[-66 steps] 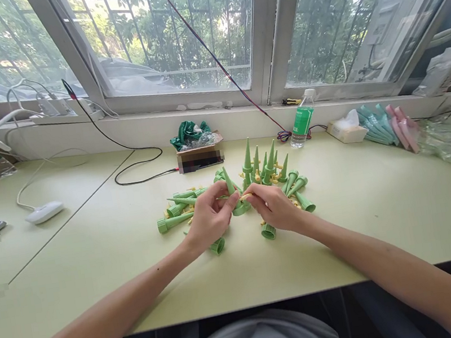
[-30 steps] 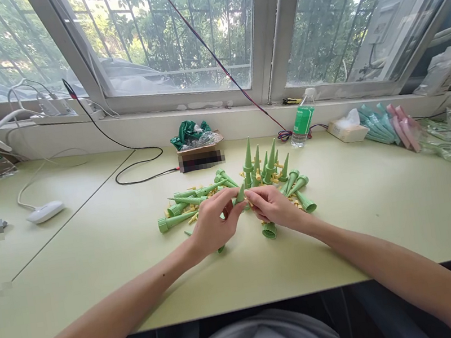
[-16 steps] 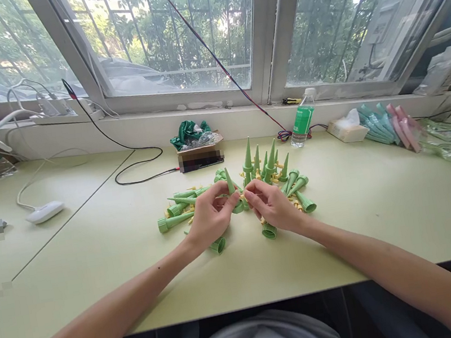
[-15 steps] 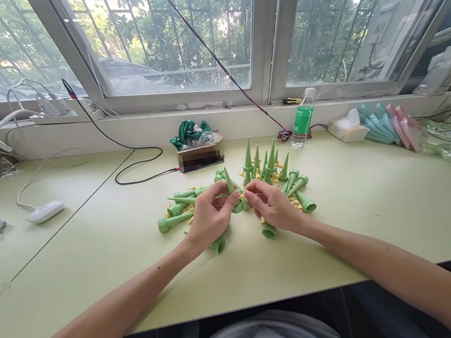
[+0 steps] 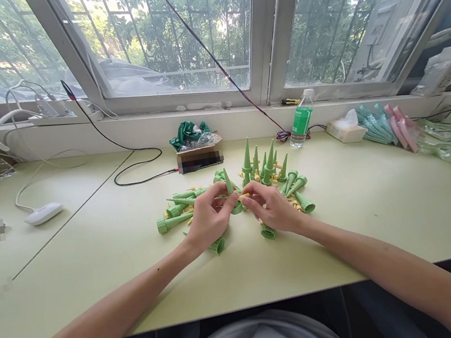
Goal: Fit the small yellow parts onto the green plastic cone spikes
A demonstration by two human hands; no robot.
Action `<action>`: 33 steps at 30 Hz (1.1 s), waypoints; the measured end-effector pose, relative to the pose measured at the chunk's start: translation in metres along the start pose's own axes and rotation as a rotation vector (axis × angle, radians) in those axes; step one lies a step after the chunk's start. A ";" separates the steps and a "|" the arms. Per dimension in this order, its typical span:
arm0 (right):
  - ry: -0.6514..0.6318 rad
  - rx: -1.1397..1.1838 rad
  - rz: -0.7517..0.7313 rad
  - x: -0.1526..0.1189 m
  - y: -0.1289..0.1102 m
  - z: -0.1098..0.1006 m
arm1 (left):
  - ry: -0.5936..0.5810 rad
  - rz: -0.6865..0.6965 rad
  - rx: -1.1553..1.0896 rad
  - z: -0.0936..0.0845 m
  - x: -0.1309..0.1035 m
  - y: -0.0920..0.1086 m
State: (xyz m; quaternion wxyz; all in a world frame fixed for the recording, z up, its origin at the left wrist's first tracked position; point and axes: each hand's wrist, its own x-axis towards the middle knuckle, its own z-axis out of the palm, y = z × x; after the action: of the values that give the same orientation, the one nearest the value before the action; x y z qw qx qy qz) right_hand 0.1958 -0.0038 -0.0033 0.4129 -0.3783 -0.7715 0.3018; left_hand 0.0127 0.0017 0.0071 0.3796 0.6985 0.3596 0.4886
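My left hand (image 5: 211,214) is closed on a green cone (image 5: 228,183) whose tip points up and whose wide base is below the fingers. Close beside it, my right hand (image 5: 271,204) pinches a small yellow piece (image 5: 243,196) against the cone's side. Behind my right hand several green cones (image 5: 247,162) stand upright with yellow pieces among them. More green cones lie on their sides to the left (image 5: 174,221) and right (image 5: 305,202) of my hands. One lying cone (image 5: 268,232) is just below my right hand.
A cardboard box (image 5: 200,156) with green and clear plastic stands behind the cones. Further right are a water bottle (image 5: 300,120), a tissue box (image 5: 345,128) and bagged teal and pink items. A white mouse-like device (image 5: 44,213) lies at the left.
My right fingers have shifted slightly beside the cone, and more of the yellow piece shows between the hands. My left hand still holds the cone.
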 end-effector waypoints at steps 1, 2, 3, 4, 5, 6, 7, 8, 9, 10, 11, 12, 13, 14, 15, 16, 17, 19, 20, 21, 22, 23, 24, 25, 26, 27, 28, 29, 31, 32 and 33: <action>0.000 -0.003 -0.002 0.000 0.000 0.000 | -0.001 -0.001 0.002 0.000 0.000 0.000; 0.000 -0.004 -0.004 0.000 0.001 0.000 | -0.001 -0.002 0.004 0.000 0.000 0.000; 0.001 -0.005 -0.008 0.000 0.001 0.001 | -0.003 -0.005 0.005 0.000 0.000 0.000; 0.003 -0.006 -0.011 0.000 0.002 0.001 | -0.005 -0.009 0.007 0.000 0.000 0.000; 0.004 -0.007 -0.013 0.000 0.002 0.001 | -0.006 -0.012 0.008 0.000 0.000 0.000; 0.005 -0.010 -0.014 0.000 0.002 0.001 | -0.007 -0.014 0.008 0.000 0.000 0.000; 0.006 -0.014 -0.013 0.000 0.002 0.001 | -0.009 -0.016 0.009 0.000 0.000 0.000; 0.006 -0.018 -0.011 0.000 0.002 0.001 | -0.009 -0.017 0.010 0.000 0.000 0.001; 0.006 -0.022 -0.009 0.000 0.002 0.001 | -0.009 -0.018 0.011 0.000 0.000 0.001; 0.005 -0.023 -0.007 0.000 0.002 0.001 | -0.009 -0.020 0.013 0.000 0.000 0.001; 0.003 -0.024 -0.007 0.000 0.001 0.001 | -0.009 -0.021 0.015 0.000 0.000 0.001; 0.003 -0.022 -0.006 0.000 0.001 0.001 | -0.010 -0.023 0.017 0.000 0.000 0.001; 0.002 -0.021 -0.007 0.000 0.001 0.001 | -0.011 -0.025 0.018 -0.001 0.000 0.001; 0.001 -0.020 -0.008 0.000 0.001 0.001 | -0.012 -0.026 0.019 -0.001 0.000 0.001; 0.001 -0.020 -0.010 0.000 0.001 0.001 | -0.014 -0.027 0.021 -0.001 0.000 0.001; 0.001 -0.022 -0.011 0.000 0.001 0.001 | -0.015 -0.027 0.022 -0.001 0.000 0.001; 0.001 -0.024 -0.013 0.000 0.001 0.001 | -0.015 -0.027 0.024 -0.001 0.000 0.001; 0.001 -0.029 -0.012 0.000 0.001 0.001 | -0.015 -0.024 0.028 -0.001 0.000 0.002; 0.001 -0.029 -0.012 0.000 0.001 0.001 | -0.016 -0.022 0.029 -0.001 0.000 0.002; 0.002 -0.030 -0.011 0.000 0.001 0.001 | -0.016 -0.019 0.028 -0.001 0.000 0.002; 0.002 -0.030 -0.011 0.000 0.000 0.001 | -0.017 -0.017 0.027 -0.001 0.000 0.002; 0.000 -0.029 -0.011 0.000 0.000 0.001 | -0.018 -0.016 0.025 -0.001 0.000 0.002; -0.002 -0.027 -0.012 0.000 0.000 0.001 | -0.019 -0.015 0.023 -0.001 0.000 0.001; -0.004 -0.026 -0.012 0.000 0.000 0.001 | -0.019 -0.014 0.021 -0.001 0.000 0.001; -0.006 -0.025 -0.012 0.000 0.000 0.001 | -0.018 -0.014 0.020 -0.001 0.000 0.001; -0.007 -0.025 -0.012 0.000 0.000 0.001 | -0.019 -0.016 0.020 -0.001 0.000 0.001; -0.006 -0.026 -0.014 0.000 0.001 0.001 | -0.019 -0.019 0.022 -0.001 0.000 0.001; -0.003 -0.027 -0.015 0.000 0.001 0.001 | -0.018 -0.021 0.024 -0.001 0.000 0.001; -0.002 -0.029 -0.018 0.000 0.002 0.001 | -0.018 -0.024 0.034 -0.001 0.000 0.001; -0.003 -0.029 -0.019 0.000 0.002 0.001 | -0.018 -0.022 0.039 -0.001 0.000 0.001; -0.004 -0.028 -0.019 0.000 0.002 0.001 | -0.017 -0.019 0.041 -0.001 0.000 0.001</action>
State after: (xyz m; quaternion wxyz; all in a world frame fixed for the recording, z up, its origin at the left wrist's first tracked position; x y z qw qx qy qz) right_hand 0.1957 -0.0029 -0.0054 0.4089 -0.3764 -0.7800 0.2876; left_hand 0.0120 0.0015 0.0078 0.3727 0.7068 0.3729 0.4717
